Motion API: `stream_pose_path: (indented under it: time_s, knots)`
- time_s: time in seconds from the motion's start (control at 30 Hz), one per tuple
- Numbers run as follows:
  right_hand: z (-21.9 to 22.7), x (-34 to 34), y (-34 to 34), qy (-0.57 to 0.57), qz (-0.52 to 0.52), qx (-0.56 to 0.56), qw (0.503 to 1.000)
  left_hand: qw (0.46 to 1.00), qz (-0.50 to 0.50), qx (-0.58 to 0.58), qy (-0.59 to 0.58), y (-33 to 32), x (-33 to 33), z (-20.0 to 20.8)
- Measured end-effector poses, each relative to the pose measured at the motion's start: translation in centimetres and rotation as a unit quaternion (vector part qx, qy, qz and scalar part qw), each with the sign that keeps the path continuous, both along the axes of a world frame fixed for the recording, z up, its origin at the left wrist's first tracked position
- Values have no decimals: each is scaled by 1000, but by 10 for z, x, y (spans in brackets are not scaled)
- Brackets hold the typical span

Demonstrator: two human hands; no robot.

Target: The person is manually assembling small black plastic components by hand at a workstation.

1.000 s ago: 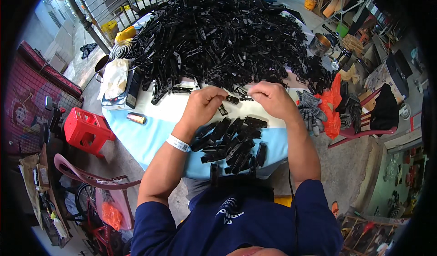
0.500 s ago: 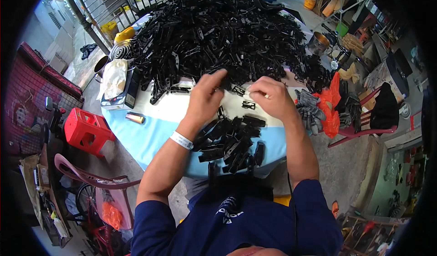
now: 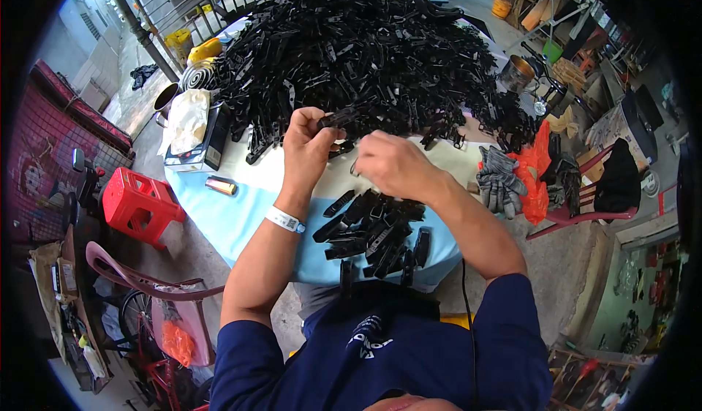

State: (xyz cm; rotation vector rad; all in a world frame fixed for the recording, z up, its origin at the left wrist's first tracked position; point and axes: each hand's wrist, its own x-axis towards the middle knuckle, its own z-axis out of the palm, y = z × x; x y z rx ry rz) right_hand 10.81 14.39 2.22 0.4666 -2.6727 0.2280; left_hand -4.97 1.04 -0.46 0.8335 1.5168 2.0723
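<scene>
A long black plastic part (image 3: 338,118) is pinched between the thumb and fingers of my left hand (image 3: 308,146), at the near edge of a large heap of similar black parts (image 3: 351,53). Just to the right, my right hand (image 3: 395,166) is closed, fingertips toward the left hand. A small dark edge shows at those fingertips, but I cannot make out what it is. Below both hands, a smaller pile of black plastic pieces (image 3: 376,235) lies on the near side of the table. My left wrist wears a white band (image 3: 285,219).
The table (image 3: 248,217) has a light blue and cream cover. At its left are a box (image 3: 197,148) with a pale bag on top, a lighter (image 3: 221,186) and a coil (image 3: 197,74). Grey gloves (image 3: 501,181), an orange bag (image 3: 534,170) and a can (image 3: 516,73) are at right.
My left hand has risen slightly and now holds a long black part. My right hand has moved left, close to it, covering where small black frame-like pieces lay.
</scene>
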Motion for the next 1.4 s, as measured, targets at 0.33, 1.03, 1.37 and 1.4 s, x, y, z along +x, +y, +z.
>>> stream_pose_path:
  time_s: [0.33, 1.03, 1.37, 1.4]
  knots:
    - [-1, 15, 20, 148, -5, -433, 889, 991, -43, -52, 120, 6, 20, -9]
    - [-4, 12, 10, 111, -71, -297, 946, 988, -120, -96, 0, 3, 22, -1]
    - [-6, 70, 114, 89, -503, -170, 843, 978, -154, -134, 43, 1, 25, -1]
    - [-9, 73, 123, 83, -525, -194, 825, 978, -154, -133, 46, 2, 26, 0]
